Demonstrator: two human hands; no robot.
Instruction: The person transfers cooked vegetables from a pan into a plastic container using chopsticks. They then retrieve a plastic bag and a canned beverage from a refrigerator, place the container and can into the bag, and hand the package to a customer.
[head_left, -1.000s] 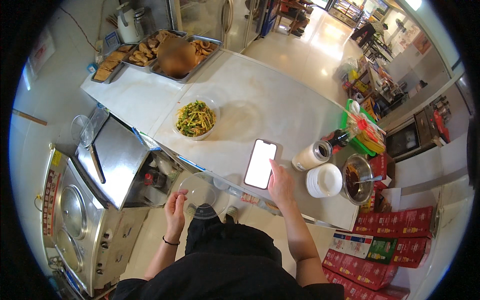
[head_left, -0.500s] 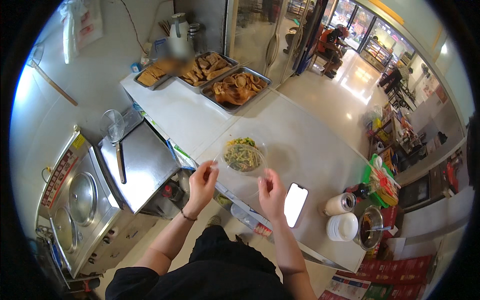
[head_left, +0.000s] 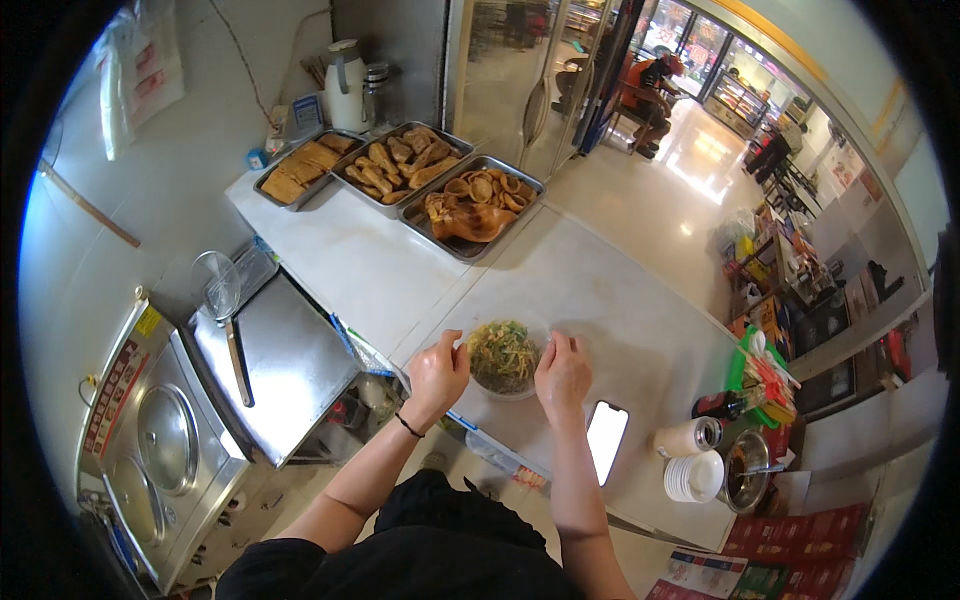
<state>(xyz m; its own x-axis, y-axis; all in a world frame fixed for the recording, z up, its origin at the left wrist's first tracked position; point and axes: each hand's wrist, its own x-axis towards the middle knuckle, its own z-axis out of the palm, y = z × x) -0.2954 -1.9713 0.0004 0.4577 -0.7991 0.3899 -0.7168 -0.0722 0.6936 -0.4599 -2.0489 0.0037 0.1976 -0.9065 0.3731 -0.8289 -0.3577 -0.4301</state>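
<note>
On the white counter in front of me stands a round clear plastic bowl point(head_left: 503, 393) of green shredded vegetables and other mixed food point(head_left: 502, 350). A see-through lid point(head_left: 541, 331) lies over it, its outline faint; I cannot tell whether it is seated on the rim. My left hand point(head_left: 437, 378) is closed at the lid's left edge, fingers curled. Opposite it, my right hand point(head_left: 563, 380) pinches the right edge. A phone with a white lit screen point(head_left: 606, 442) lies just right of my right wrist.
Metal trays of brown cooked food point(head_left: 470, 225) line the far left counter. At right stand a jar point(head_left: 690, 437), stacked white dishes point(head_left: 694, 477), a steel bowl point(head_left: 745, 470) and a green basket point(head_left: 765, 375). A strainer point(head_left: 222, 290) rests left, near a steel cooker point(head_left: 165, 440).
The clear lid, held tilted above the bowl before, has come down over it with both hands at its edges. My view has shifted, so the bowl and phone sit lower in it.
</note>
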